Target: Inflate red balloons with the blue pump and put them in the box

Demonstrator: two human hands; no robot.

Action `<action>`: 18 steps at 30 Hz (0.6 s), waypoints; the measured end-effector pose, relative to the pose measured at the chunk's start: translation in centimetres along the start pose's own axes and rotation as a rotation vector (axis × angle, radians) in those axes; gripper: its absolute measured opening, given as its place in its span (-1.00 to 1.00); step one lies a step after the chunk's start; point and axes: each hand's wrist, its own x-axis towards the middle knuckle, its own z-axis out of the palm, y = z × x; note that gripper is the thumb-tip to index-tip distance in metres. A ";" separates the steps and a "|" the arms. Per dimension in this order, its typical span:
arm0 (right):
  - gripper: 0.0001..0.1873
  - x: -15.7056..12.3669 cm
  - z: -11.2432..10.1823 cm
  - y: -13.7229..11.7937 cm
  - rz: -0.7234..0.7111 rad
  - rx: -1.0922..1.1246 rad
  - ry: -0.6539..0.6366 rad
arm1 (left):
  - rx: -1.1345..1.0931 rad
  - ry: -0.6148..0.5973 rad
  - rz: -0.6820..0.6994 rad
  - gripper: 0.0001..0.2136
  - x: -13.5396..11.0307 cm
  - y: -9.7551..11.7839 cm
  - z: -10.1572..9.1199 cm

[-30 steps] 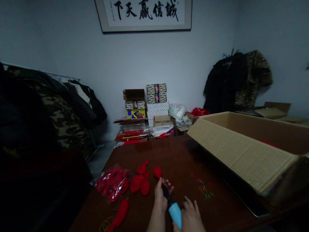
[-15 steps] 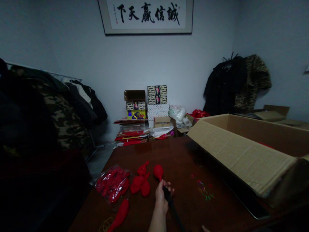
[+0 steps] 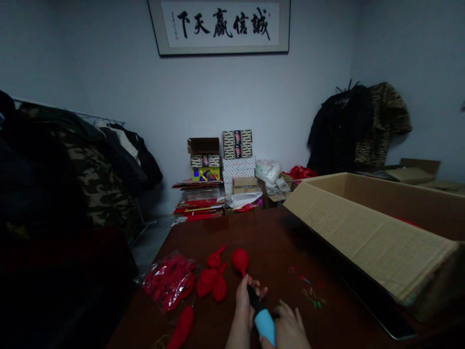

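Where the left hand [image 3: 247, 296] closes on the pump [image 3: 263, 322], a small red balloon [image 3: 240, 261] bulges out

As I look across the table [image 3: 250, 232], I see the left hand wrapped round the pump's black end, thumb and fingers pinching about the balloon's neck; the nozzle is hidden in the grasp. The balloon is round and sits just ahead of that hand; whether it touches the wood, I cannot tell.

The right hand [image 3: 288, 325] is at the pump's blue end, fingers spread, thumb on the other side; how firmly it holds, I cannot tell. The pump slants between the two hands.

To the left of the left hand, apart from it, lies a cluster [image 3: 212, 279] of red balloons. Farther left is a clear bag [image 3: 169, 280] of red ones, and nearer the person a long balloon [image 3: 183, 325] lies beside yellowish bands [image 3: 160, 342].

On the right, near the right hand, coloured bands [image 3: 311, 294] are scattered. Past them a big open carton [image 3: 366, 235] takes up that side, something red showing inside, with a dark flat panel [image 3: 381, 310] below its near side.

Stacked boxes [image 3: 238, 167] stand against the far wall, under framed calligraphy [image 3: 222, 25].
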 end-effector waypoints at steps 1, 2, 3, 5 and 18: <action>-0.51 0.1 -0.3 -0.3 0.002 0.001 0.011 | -0.014 0.007 0.006 -0.82 0.1 0.0 -0.1; -0.51 0.2 -0.4 -0.5 0.002 -0.001 0.015 | -0.028 0.012 0.011 -0.83 0.3 -0.1 -0.2; -0.51 0.3 -0.4 -0.5 0.003 -0.003 0.012 | -0.042 0.016 0.015 -0.83 0.4 -0.1 -0.2; -0.52 0.3 0.1 -0.2 0.004 -0.012 -0.006 | -0.070 0.021 0.018 -0.84 0.5 -0.2 -0.4; -0.50 0.0 0.5 4.7 -0.027 -0.015 -0.093 | -0.173 -0.331 -0.292 -0.95 0.9 0.0 -1.0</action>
